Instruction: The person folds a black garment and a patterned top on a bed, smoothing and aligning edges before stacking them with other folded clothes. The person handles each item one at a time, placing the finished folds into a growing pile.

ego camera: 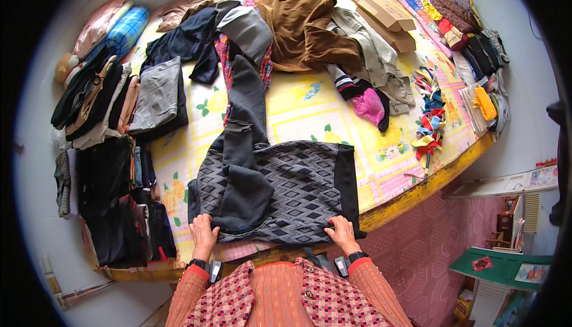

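Observation:
A grey-and-black knit sweater [295, 184] with zigzag and diamond patterns lies flat before me, its black hem band [347, 179] to the right. One dark ribbed sleeve [248, 90] stretches away from me. The other sleeve [246, 188] is folded across the body, its cuff over the first. My left hand [204, 234] pinches the near edge at the shoulder end. Close to the hem, my right hand [341, 234] grips the same near edge. The fingertips of both hands are partly hidden by the cloth.
The bed [290, 126] has a yellow floral cover and a wooden front edge [429, 186]. Folded clothes [107, 184] are stacked left. Beyond lie a brown garment [304, 27], a beige jacket [368, 45] and a cardboard box [384, 14]. A strip-cloth duster [431, 117] lies right.

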`<action>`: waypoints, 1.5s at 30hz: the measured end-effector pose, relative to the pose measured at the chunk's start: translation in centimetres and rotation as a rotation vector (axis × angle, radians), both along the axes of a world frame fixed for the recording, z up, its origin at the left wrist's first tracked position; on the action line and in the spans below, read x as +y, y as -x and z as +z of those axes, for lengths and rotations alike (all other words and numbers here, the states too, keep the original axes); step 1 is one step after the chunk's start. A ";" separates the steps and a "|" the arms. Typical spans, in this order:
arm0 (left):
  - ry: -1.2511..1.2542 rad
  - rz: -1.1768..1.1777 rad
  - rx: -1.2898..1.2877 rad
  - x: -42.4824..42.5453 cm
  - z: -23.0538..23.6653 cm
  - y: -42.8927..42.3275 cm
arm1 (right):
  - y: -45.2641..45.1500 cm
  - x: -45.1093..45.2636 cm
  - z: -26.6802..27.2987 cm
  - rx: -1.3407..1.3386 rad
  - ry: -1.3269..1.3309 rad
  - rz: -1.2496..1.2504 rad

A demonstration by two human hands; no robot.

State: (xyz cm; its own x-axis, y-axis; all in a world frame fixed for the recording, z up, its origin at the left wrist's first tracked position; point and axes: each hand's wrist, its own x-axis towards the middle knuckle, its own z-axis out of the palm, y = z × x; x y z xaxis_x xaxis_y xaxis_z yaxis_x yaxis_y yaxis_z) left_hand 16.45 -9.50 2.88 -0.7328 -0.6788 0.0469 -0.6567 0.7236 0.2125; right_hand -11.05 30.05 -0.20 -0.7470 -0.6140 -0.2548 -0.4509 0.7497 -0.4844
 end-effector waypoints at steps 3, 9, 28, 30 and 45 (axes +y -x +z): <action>-0.554 0.087 -0.089 1.0 0.1 3.0 | 2.0 -0.3 0.2 0.023 0.106 -0.119; -1.238 0.460 -0.282 1.1 -5.3 7.4 | 10.3 -2.8 -2.2 -0.023 0.216 -0.462; -1.390 0.701 -0.297 -0.8 -7.8 7.9 | 23.7 -9.6 -2.5 0.382 0.063 -0.281; -1.397 0.706 -0.311 -0.8 -7.6 8.0 | 24.0 -10.4 -3.4 0.356 -0.001 -0.294; -1.413 0.684 -0.345 -1.2 -7.4 7.8 | 17.1 -13.3 -5.5 0.253 -0.316 0.062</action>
State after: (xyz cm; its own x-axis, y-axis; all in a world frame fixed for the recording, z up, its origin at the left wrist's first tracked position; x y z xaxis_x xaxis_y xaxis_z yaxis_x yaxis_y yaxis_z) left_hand 8.63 -10.73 -4.52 -0.1310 -0.2213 -0.9664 -0.9143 -0.3498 0.2040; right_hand -28.20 16.77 -5.70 -0.7741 -0.5810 -0.2514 -0.5755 0.8113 -0.1030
